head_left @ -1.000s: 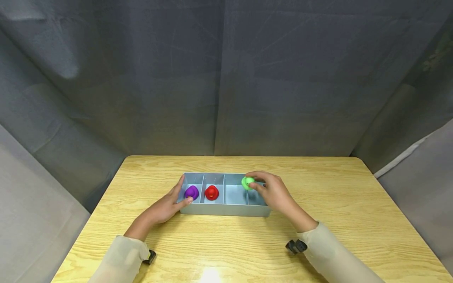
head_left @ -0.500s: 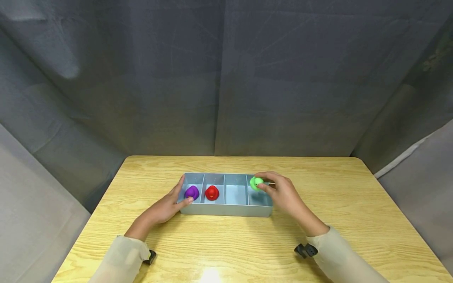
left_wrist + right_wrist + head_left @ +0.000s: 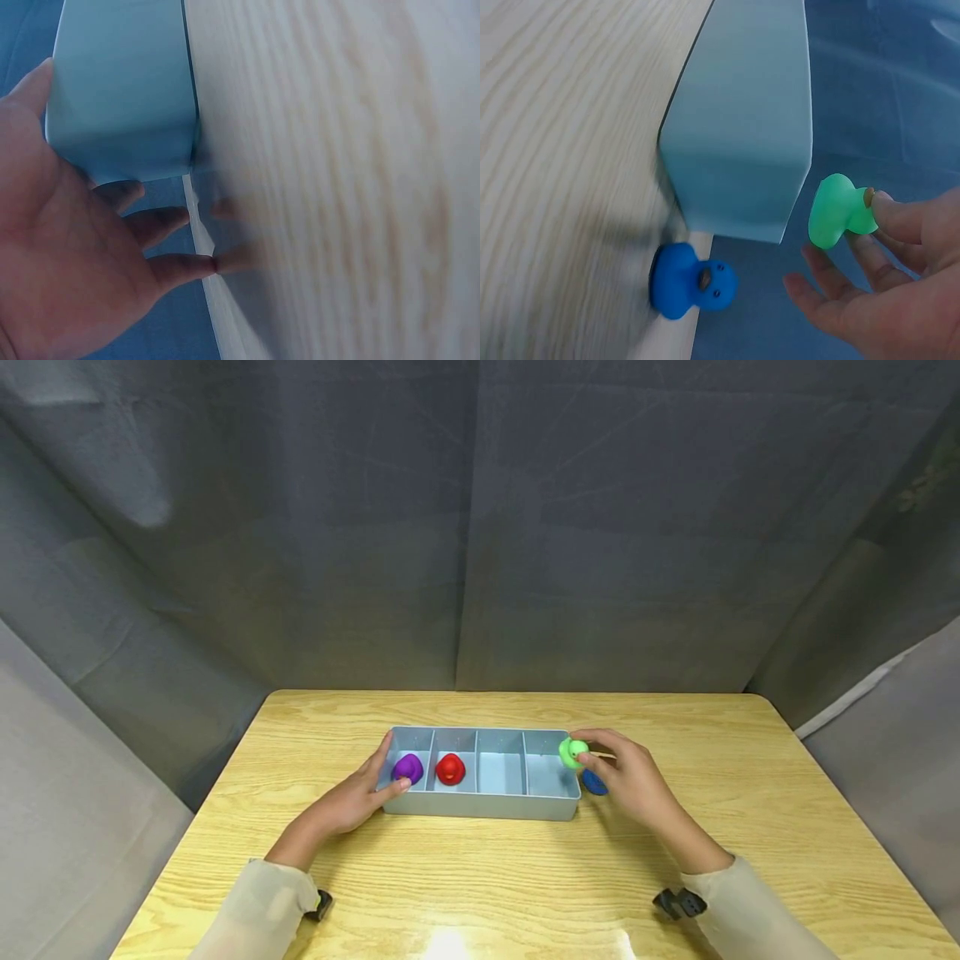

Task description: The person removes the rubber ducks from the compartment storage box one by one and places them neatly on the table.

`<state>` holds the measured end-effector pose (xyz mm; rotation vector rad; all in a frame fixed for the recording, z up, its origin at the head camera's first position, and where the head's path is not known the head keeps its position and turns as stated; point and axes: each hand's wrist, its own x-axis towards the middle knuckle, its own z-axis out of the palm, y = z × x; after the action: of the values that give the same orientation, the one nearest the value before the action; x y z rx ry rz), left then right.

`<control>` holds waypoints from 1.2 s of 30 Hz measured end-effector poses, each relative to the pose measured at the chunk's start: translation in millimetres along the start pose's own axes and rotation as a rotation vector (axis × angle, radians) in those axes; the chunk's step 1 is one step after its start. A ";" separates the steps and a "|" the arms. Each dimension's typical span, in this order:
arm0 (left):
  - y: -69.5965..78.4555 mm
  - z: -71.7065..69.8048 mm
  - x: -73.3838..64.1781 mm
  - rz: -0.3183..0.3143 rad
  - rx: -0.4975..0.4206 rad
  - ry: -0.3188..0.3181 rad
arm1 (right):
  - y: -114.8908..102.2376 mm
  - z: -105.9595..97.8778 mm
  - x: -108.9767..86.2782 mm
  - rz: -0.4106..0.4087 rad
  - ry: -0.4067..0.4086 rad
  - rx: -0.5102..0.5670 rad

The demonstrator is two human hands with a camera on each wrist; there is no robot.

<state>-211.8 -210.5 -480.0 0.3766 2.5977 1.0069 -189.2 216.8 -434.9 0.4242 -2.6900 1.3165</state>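
Observation:
A grey-blue box (image 3: 480, 805) with a row of compartments stands on the table. My left hand (image 3: 351, 797) rests against its left end, with fingers spread and the thumb over the front rim. Beside that thumb a purple rubber duck (image 3: 408, 766) sits in the leftmost compartment. The neighbouring compartment holds a red rubber duck (image 3: 450, 769). My right hand (image 3: 633, 781) pinches a light green rubber duck (image 3: 832, 212) between thumb and fingers, raised at the box's right end. Below it, a blue rubber duck (image 3: 679, 281) stands on the table just right of the box.
The wooden table (image 3: 465, 885) extends around the box on all sides. Dark grey curtains (image 3: 480, 568) hang behind its far edge. The two right compartments of the box hold no ducks.
My right hand has carried the green duck rightward, from over the dividers to the box's right end. The blue duck has come into clearer view. My left hand has stayed in place.

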 end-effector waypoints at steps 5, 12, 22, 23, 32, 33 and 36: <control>-0.9 0.5 0.5 -0.008 0.000 -0.002 | 7.0 -7.1 -5.9 0.001 0.005 -0.015; -0.4 -0.1 0.7 -0.007 0.004 0.000 | 16.6 -16.3 -14.1 0.001 0.011 -0.042; -0.2 0.4 0.4 -0.010 0.005 -0.003 | 33.0 -27.3 -22.0 0.015 0.012 -0.067; -0.2 0.4 0.4 -0.010 0.007 -0.003 | 34.5 -28.7 -22.7 0.016 0.015 -0.071; -1.3 0.0 0.1 -0.004 0.004 -0.003 | 48.5 -40.0 -28.1 0.049 0.017 -0.099; -1.4 0.0 0.1 -0.003 0.003 -0.002 | 50.4 -41.1 -28.4 0.056 0.014 -0.101; -1.8 -0.1 0.3 -0.003 0.002 0.000 | 54.5 -44.6 -29.1 0.078 0.001 -0.097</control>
<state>-212.3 -211.8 -481.2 0.3735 2.5984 1.0034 -178.5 289.5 -455.2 0.3111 -2.7814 1.1981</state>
